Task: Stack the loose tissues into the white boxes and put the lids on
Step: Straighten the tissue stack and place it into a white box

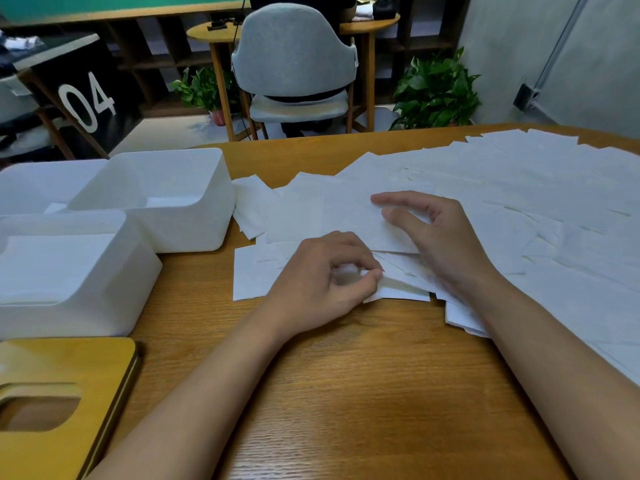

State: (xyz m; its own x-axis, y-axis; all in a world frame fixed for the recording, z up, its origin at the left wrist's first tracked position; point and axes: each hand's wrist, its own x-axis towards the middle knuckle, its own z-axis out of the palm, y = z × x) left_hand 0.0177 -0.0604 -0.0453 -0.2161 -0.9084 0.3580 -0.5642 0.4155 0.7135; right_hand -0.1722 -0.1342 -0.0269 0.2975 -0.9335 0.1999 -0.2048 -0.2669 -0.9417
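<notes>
A layer of loose tissues [502, 188] is seen overlapping across the right half of a wooden worktop [346, 393], the spread cut off by the frame's right edge. At the near side of the pile, the edge of one tissue [401, 292] is pinched by the curled fingers of the left grip [322, 275], whose fingertips are blurred. The right grip [440, 233] is laid on the pile just beside it, forefinger and thumb stretched out with nothing held; its other fingers are out of sight. Three white boxes are set at the left. The nearest box [104, 306], cropped by the frame, is filled with stacked tissues. A few sheets are shown at the bottom of the middle box [187, 230]. The far box [31, 181] is largely hidden, and its contents cannot be made out. A wooden lid [69, 358] with a slot is cropped at the lower left corner.
</notes>
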